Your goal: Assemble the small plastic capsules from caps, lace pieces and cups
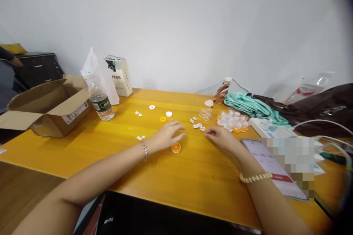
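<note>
My left hand (166, 135) is over the middle of the table with its fingers apart, and I see nothing in it. Just below its fingertips sits an orange round piece (175, 147) with a white rim. Beyond that hand are a yellow disc (163, 119), a white ring (168, 114) and another white ring (152, 107). My right hand (221, 138) has thumb and fingertips pinched together; what they hold, if anything, is too small to make out. Near its fingertips is a cluster of small white cut-out parts (199, 126). Clear rings (205, 114) lie farther back.
A pile of clear and orange pieces (232, 120) lies beyond my right hand. At right are a phone (271, 169), green cloth (253, 106) and brown bottle (222, 91). An open cardboard box (52, 112) and water bottle (99, 99) stand left. Another person's hand (17, 61) shows far left.
</note>
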Action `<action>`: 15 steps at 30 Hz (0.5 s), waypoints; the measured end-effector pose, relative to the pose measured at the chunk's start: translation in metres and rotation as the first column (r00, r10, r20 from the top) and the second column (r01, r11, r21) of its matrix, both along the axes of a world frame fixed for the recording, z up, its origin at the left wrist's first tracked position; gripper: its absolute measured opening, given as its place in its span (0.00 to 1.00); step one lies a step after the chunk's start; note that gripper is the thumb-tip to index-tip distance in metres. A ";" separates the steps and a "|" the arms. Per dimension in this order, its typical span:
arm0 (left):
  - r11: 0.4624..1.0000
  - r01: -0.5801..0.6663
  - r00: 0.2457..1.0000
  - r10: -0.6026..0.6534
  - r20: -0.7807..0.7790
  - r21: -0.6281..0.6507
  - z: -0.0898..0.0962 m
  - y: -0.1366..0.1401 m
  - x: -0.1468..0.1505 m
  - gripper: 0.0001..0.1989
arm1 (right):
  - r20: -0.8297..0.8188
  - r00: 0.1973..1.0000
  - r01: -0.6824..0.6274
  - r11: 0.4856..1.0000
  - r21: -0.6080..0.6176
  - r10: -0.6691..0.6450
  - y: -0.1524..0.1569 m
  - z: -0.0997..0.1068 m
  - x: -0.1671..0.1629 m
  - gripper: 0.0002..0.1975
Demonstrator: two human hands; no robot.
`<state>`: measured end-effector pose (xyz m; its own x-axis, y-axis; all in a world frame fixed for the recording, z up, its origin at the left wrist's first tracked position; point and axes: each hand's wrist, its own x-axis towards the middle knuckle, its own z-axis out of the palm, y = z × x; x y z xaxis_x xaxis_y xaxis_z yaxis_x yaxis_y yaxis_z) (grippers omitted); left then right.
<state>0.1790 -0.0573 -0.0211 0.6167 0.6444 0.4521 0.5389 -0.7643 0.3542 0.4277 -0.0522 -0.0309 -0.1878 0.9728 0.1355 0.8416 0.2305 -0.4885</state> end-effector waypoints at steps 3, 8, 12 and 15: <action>0.999 0.022 0.987 -0.017 -0.157 0.032 -0.004 0.028 0.035 0.12 | -0.091 0.996 0.027 0.995 0.100 -0.018 0.001 -0.002 -0.007 0.09; 0.998 -0.057 0.958 0.065 -0.278 0.037 -0.016 0.060 0.083 0.09 | -0.193 0.979 0.105 0.970 0.220 -0.062 0.004 -0.004 -0.009 0.09; 0.998 -0.048 0.954 0.057 -0.295 0.037 -0.021 0.057 0.083 0.10 | -0.259 0.964 0.135 0.949 0.285 -0.059 0.006 -0.004 -0.009 0.10; 0.999 -0.012 0.950 0.023 -0.311 0.039 -0.020 0.044 0.068 0.12 | -0.338 0.939 0.165 0.947 0.277 -0.065 0.006 -0.003 -0.010 0.11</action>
